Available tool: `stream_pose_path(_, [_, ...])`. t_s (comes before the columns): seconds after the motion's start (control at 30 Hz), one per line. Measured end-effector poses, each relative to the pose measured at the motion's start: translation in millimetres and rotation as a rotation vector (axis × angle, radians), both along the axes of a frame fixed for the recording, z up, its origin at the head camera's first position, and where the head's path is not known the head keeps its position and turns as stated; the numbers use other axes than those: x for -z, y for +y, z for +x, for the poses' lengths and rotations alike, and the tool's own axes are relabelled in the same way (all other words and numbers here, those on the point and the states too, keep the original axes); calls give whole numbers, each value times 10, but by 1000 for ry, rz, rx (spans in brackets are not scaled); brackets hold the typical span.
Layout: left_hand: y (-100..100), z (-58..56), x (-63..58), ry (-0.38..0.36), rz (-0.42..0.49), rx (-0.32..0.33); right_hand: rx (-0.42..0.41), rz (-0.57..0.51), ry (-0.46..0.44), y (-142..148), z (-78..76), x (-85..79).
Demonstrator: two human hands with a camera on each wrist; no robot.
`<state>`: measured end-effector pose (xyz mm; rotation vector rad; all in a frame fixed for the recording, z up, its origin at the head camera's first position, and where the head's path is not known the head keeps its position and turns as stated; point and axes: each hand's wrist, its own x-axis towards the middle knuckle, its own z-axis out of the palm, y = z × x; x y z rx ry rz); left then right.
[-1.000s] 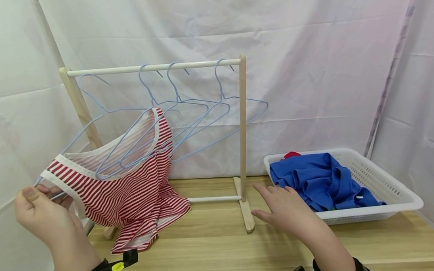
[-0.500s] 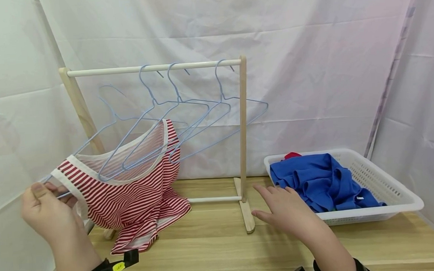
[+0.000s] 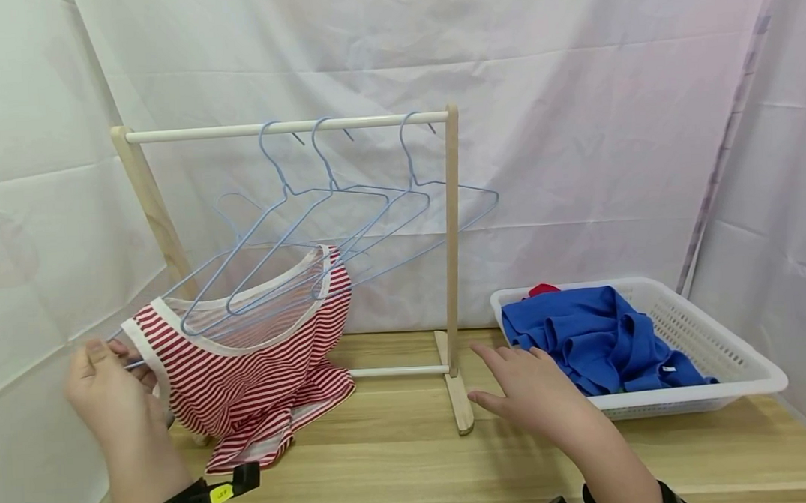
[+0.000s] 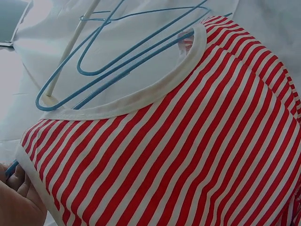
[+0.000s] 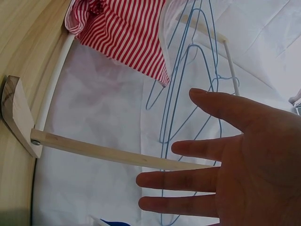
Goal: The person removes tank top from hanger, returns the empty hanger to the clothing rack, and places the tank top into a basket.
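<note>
My left hand (image 3: 115, 391) pinches one end of a light-blue wire hanger (image 3: 235, 193) at the armhole of a red-and-white striped sleeveless top (image 3: 247, 393). The hanger runs through the top's shoulders, and its hook sits below and behind the rack's rod. The top's hem lies on the table, its neckline facing up behind other hangers. In the left wrist view, fingers (image 4: 21, 197) show at the armhole's white edge. My right hand (image 3: 527, 389), fingers spread and holding nothing, hovers between the rack and the basket; the right wrist view shows its palm (image 5: 263, 165).
Three blue wire hangers (image 3: 285, 183) hang from the rod (image 3: 202, 133) of a small wooden rack (image 3: 453, 242), overlapping the top. At right a white basket (image 3: 686, 394) holds blue cloth (image 3: 576, 341) and something red (image 3: 543, 288). White curtains enclose the wooden table (image 3: 399, 462).
My left hand has moved right with the hanger and top. The hanger's hook has dropped away from near the rod and shifted right. My right hand has stayed still.
</note>
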<state>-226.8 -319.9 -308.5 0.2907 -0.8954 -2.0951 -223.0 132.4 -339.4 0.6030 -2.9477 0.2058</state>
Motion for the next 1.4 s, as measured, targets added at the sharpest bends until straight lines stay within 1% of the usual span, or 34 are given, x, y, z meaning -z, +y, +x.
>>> stream_pose_path(0.03, [-6,-8,8,-5,2,10,0,-1,0,0,0,0])
stream_pose_path(0.17, [-45,-30,39,-76,-17,48,3,1,-5,-4,1,-3])
stream_pose_path(0.3, [-86,-40,74,-154,-24,124,7,3,-19,-9,-3,-4])
stream_pose_path(0.37, [-97,-48,90,-189,-41,147,9,4,-22,-9,-3,-4])
stream_pose_path(0.47, [-96,-60,100,-239,-78,159,8,-1,-23,-10,1,-6])
stream_pose_path(0.53, [-89,-71,104,-258,-97,161,10,-2,-23,-10,2,-7])
stream_pose_path(0.77, [-41,-104,143,-274,-167,208,14,-2,-24,-9,0,-8])
stream_pose_path(0.87, [-37,-133,158,-284,-181,228,14,-2,-24,-7,-4,-3])
stream_pose_path(0.97, [-42,-150,172,-290,-216,252,14,-3,-22,-6,-10,4])
stream_pose_path(1.1, [-40,-166,193,-290,-258,293,0,-7,6,-2,-16,7])
stream_pose_path(1.23, [-18,-181,205,-275,-284,321,-16,-16,39,7,-21,3])
stream_pose_path(1.4, [8,-188,204,-281,-324,348,-6,-29,59,1,-38,14])
